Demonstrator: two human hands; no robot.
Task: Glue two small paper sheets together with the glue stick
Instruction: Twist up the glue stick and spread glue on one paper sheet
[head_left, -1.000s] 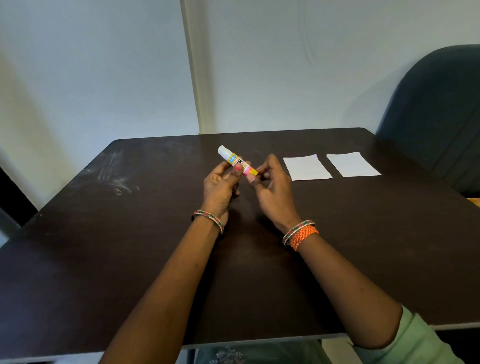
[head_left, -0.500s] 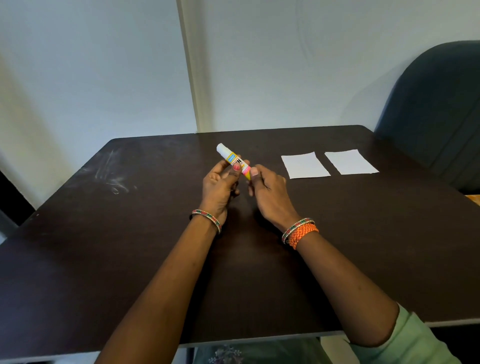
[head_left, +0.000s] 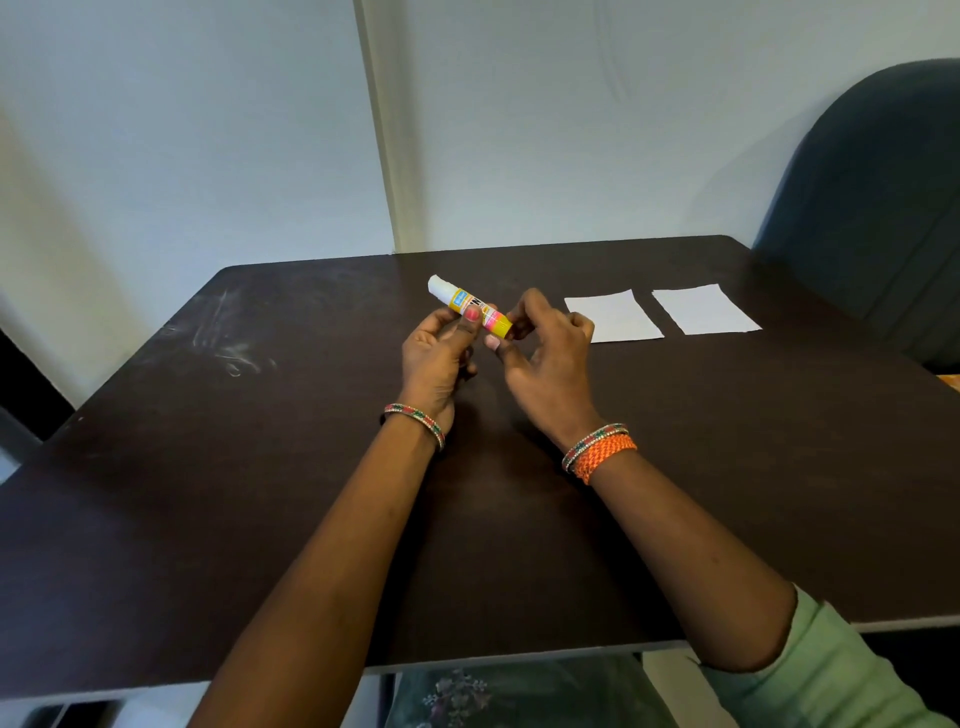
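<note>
Glue stick (head_left: 470, 304) pinched by left hand (head_left: 436, 358), right hand (head_left: 545, 358).

— What's lying under the hands?
— A dark table (head_left: 260, 467), chalky smears showing left of them.
— And beyond?
— Pale walls (head_left: 182, 130) are meeting at a corner; a dark chair (head_left: 883, 208) is standing far right.

Dark desk (head_left: 208, 467) with pale scuff marks (head_left: 228, 348) at far left; dark blue chair (head_left: 872, 208) at right; white wall (head_left: 571, 130) behind.
</note>
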